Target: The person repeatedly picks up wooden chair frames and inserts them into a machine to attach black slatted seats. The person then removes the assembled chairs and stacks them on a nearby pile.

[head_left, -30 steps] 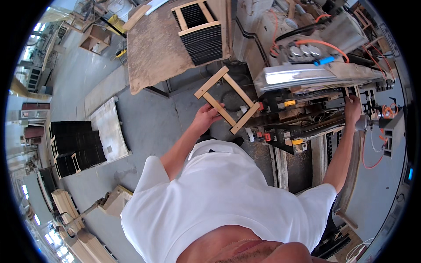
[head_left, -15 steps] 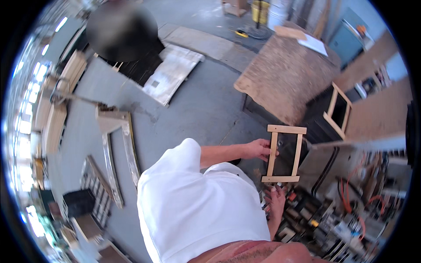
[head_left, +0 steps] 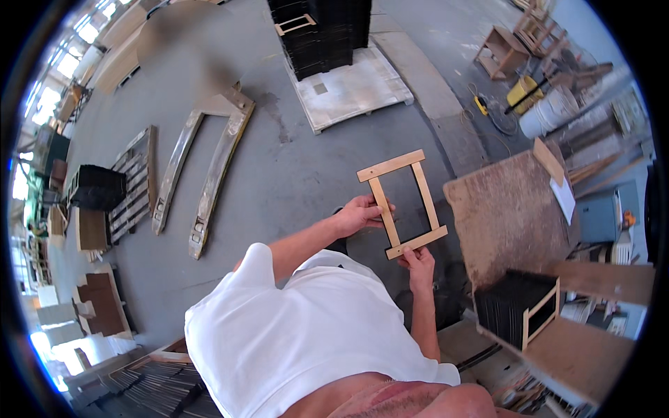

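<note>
From my station I see the wooden frame (head_left: pixel 426 196) held in the air above the floor (head_left: pixel 293 174), beyond the white shirt (head_left: pixel 313 327) and left of the desk (head_left: pixel 502 195). The left hand (head_left: pixel 361 214) grips its left rail (head_left: pixel 390 228); the right hand (head_left: pixel 419 267) touches the near crossbar (head_left: pixel 426 239) with its fingertips, though I can't tell whether they close around it. Contact on two adjoining sides probably steadies the rectangle. Its broad face turns up toward my view; its long axis runs forward, far end leaning left. The black stack (head_left: pixel 509 303) seems placed at the desk's edge for easy reach.
</note>
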`<state>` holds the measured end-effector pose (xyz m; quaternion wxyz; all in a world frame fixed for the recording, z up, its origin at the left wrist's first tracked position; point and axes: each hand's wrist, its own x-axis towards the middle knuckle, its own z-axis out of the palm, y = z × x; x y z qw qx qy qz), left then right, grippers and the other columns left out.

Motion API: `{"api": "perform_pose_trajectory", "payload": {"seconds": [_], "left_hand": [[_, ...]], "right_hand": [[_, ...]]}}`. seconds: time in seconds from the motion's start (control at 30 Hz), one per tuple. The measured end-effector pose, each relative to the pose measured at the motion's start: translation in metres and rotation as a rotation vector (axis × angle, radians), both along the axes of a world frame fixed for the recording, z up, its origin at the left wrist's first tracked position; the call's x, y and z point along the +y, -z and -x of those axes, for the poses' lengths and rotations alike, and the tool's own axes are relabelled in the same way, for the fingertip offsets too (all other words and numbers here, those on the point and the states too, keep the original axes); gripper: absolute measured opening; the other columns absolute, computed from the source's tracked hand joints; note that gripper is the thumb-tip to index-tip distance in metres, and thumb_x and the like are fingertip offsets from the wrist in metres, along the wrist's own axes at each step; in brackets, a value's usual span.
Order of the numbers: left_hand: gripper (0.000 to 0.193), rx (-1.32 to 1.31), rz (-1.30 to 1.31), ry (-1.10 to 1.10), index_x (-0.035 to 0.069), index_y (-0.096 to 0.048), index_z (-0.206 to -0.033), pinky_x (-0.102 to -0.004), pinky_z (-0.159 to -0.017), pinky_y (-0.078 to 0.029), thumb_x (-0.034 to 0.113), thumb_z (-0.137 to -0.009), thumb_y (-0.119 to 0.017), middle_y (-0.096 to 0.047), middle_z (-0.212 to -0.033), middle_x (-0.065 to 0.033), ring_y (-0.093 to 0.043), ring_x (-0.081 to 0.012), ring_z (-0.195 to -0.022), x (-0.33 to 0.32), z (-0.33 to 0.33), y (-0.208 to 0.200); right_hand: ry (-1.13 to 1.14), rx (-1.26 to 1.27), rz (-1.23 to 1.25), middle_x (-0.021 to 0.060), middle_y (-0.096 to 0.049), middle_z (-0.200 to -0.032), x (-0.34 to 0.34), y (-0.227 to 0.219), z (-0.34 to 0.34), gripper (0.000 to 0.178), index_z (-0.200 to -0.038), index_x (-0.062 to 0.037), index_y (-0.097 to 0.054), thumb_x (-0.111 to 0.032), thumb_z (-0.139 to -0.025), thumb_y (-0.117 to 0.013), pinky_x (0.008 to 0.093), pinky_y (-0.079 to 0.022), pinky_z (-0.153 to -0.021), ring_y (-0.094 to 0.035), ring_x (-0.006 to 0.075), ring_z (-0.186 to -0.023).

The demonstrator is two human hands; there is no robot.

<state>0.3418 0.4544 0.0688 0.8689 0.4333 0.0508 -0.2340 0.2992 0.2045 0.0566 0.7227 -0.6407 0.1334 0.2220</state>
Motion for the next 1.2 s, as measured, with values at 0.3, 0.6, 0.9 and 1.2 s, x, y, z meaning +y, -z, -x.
{"api": "perform_pose_trajectory", "payload": {"seconds": [0.3, 0.6, 0.9, 1.2], "left_hand": [[0.035, 0.088, 0.000, -0.156, 0.004, -0.046, -0.131, -0.0409, -0.100, -0.048, 0.014, -0.097, -0.052, -0.054, -0.131, -0.0089, -0.054, -0.0223, -0.119, 0.124, -0.133, 0.008], [0.039, 0.035, -0.093, -0.352, 0.000, -0.045, -0.132, -0.0380, -0.094, -0.052, 0.016, -0.098, -0.053, -0.055, -0.130, -0.0102, -0.058, -0.0225, -0.115, 0.204, -0.289, -0.016], [0.034, -0.007, 0.351, -0.672, -0.001, -0.050, -0.127, -0.0434, -0.099, -0.049, 0.013, -0.097, -0.053, -0.056, -0.130, -0.0139, -0.058, -0.0289, -0.117, 0.259, -0.428, -0.007], [0.042, -0.118, 0.330, -0.819, -0.003, -0.047, -0.132, -0.0419, -0.104, -0.046, 0.023, -0.100, -0.048, -0.055, -0.131, -0.0164, -0.054, -0.0293, -0.123, 0.307, -0.530, -0.040]], "right_hand": [[0.086, -0.034, 0.037, 0.0052, -0.062, -0.094, 0.148, 0.005, -0.181, 0.029, -0.105, 0.0024, -0.059, -0.019, -0.088, -0.069, 0.0275, -0.049, -0.071, -0.060, 0.0116, -0.081], [0.139, -0.183, 0.050, 0.0025, -0.058, -0.082, 0.259, -0.003, -0.385, 0.023, -0.094, 0.0005, -0.060, -0.021, -0.089, -0.066, 0.0254, -0.041, -0.059, -0.052, 0.0084, -0.069], [-0.141, -0.515, 0.185, 0.0032, -0.058, -0.071, 0.311, -0.021, -0.619, 0.028, -0.088, 0.0019, -0.061, -0.026, -0.089, -0.060, 0.0276, -0.041, -0.053, -0.052, 0.0106, -0.062], [-0.265, -0.476, -0.029, 0.0044, -0.065, -0.078, 0.360, -0.028, -0.794, 0.039, -0.088, 0.0005, -0.065, -0.032, -0.100, -0.046, 0.0272, -0.045, -0.069, -0.056, 0.0109, -0.072]]}}
